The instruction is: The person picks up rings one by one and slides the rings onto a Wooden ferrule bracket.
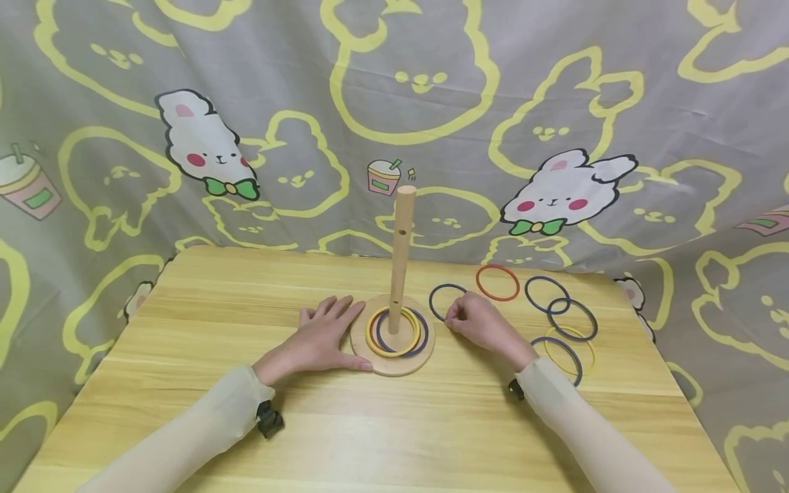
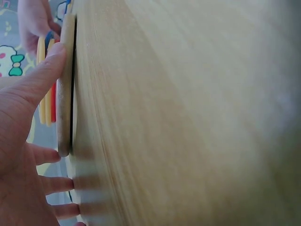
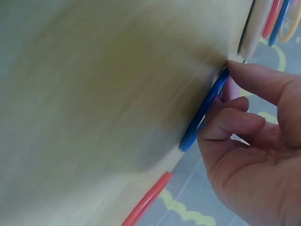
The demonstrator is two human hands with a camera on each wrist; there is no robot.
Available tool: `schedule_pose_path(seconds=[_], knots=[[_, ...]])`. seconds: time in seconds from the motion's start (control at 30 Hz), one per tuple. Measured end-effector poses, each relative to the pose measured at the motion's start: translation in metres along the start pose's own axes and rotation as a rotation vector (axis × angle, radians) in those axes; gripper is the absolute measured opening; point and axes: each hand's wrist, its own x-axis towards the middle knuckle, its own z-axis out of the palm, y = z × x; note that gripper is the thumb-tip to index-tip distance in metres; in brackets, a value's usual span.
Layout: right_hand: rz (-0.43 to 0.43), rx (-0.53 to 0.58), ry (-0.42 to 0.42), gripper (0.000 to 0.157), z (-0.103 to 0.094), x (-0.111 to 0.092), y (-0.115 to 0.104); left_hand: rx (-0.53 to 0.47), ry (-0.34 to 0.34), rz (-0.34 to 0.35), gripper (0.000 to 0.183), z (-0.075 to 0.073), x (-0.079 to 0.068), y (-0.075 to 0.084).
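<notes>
A wooden ring-toss post (image 1: pixel 402 253) stands upright on a round base (image 1: pixel 394 368). Around its foot lie several rings, with a yellow ring (image 1: pixel 368 335) on top and blue and red ones among them. My left hand (image 1: pixel 317 342) is spread at the base's left side, its thumb (image 2: pixel 55 54) resting on the rim and the other fingers straight. To the right of the base, my right hand (image 1: pixel 483 322) pinches the near edge of a blue ring (image 3: pixel 201 115) between thumb and curled fingers. That ring lies flat or nearly flat on the table.
Right of the post, a red ring (image 1: pixel 502 300) lies behind my right hand. Farther right are several blue rings (image 1: pixel 579 339) and a yellow ring (image 1: pixel 594 355), some overlapping. A patterned curtain (image 1: pixel 296 68) hangs behind the wooden table (image 1: pixel 394 438).
</notes>
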Motion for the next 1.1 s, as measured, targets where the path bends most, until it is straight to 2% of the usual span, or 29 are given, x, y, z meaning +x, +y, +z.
schedule_pose_path(seconds=[0.2,0.3,0.5,0.6,0.83,1.0,1.1], knots=[[0.01,0.005,0.008,0.005,-0.004,-0.012,-0.011,0.025,-0.018,-0.021,0.123,-0.004,-0.001,0.004],[-0.007,0.035,0.033,0.001,-0.009,-0.02,-0.019,0.02,0.001,-0.007,0.122,-0.002,-0.001,0.003],[-0.127,0.047,0.082,0.016,-0.026,-0.039,-0.038,0.007,-0.011,-0.011,0.123,-0.003,-0.002,0.004],[-0.173,0.062,0.099,0.018,-0.035,-0.05,-0.052,0.016,-0.018,-0.015,0.123,-0.004,-0.002,0.004],[-0.307,0.108,0.191,0.022,-0.054,-0.07,-0.089,0.012,0.022,0.015,0.125,0.003,0.0,-0.002],[-0.41,0.182,0.294,0.027,-0.063,-0.076,-0.107,0.0,0.014,0.008,0.125,0.002,-0.001,-0.001],[-0.487,0.286,0.392,0.027,-0.069,-0.077,-0.118,0.002,0.004,0.004,0.125,-0.001,-0.001,0.0]])
